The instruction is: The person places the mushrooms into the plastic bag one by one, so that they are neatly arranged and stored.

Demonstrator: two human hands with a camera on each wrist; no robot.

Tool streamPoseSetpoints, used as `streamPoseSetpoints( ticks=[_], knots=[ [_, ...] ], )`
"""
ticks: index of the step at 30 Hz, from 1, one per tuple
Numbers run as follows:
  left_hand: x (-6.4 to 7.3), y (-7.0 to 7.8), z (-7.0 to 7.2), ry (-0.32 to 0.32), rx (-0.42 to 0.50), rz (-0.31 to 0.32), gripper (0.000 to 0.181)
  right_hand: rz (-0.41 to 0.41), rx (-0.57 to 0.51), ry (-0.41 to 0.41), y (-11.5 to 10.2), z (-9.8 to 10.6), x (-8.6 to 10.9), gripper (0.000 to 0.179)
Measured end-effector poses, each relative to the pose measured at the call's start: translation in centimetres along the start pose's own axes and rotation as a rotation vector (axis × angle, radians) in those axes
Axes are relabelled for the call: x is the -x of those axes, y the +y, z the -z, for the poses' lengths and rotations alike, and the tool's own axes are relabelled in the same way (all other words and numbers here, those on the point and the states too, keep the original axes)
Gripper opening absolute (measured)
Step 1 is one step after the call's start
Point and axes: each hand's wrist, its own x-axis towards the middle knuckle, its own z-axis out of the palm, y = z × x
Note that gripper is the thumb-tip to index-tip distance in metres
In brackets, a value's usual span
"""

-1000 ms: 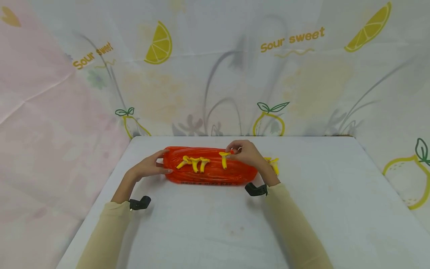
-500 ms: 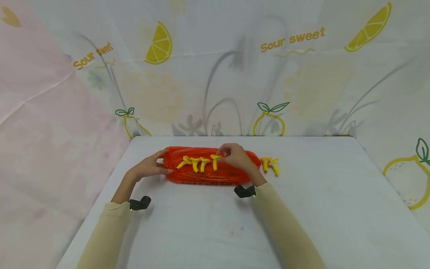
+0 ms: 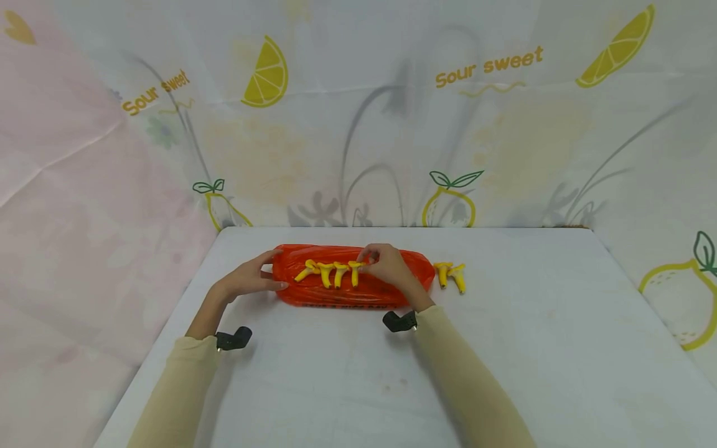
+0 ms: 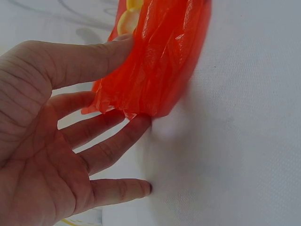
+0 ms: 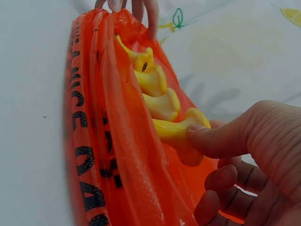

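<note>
A red plastic bag (image 3: 313, 297) with black lettering lies stretched sideways on the white table. Three yellow chanterelle-like mushrooms (image 3: 326, 274) sit in a row on top of it. Just right of that row, my right hand (image 3: 389, 266) pinches a fourth piece, a yellow mushroom (image 5: 171, 133), by its cap between thumb and fingers; its stem points toward me against the bag. My left hand (image 3: 249, 277) touches the bag's left end with spread, fairly straight fingers. In the left wrist view its thumb (image 4: 101, 56) rests along the bag's edge.
Two more yellow mushrooms (image 3: 450, 275) lie on the table just beyond the bag's right end. The white table (image 3: 313, 386) ends at a printed cloth backdrop (image 3: 358, 124) behind. Each wrist wears a small black camera (image 3: 235, 338).
My right hand has moved left with the pinched mushroom, bringing it down beside the row on the bag. The two mushrooms at the right came into fuller view. My left hand stays put.
</note>
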Motion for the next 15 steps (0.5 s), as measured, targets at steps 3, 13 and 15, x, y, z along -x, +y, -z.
streamPoseSetpoints(
  ticks=[3, 13, 15],
  knots=[
    [-0.08, -0.08, -0.01, 0.000, 0.006, 0.004, 0.094, 0.009, 0.005, 0.010, 0.17, -0.26, -0.09, 0.010],
    [0.01, -0.13, -0.07, 0.003, -0.016, -0.001, 0.092, 0.014, 0.020, 0.013, 0.38, -0.72, -0.10, 0.010],
    [0.05, -0.10, -0.06, 0.003, -0.018, -0.001, 0.092, 0.017, 0.025, 0.016, 0.39, -0.73, -0.07, 0.009]
  ],
)
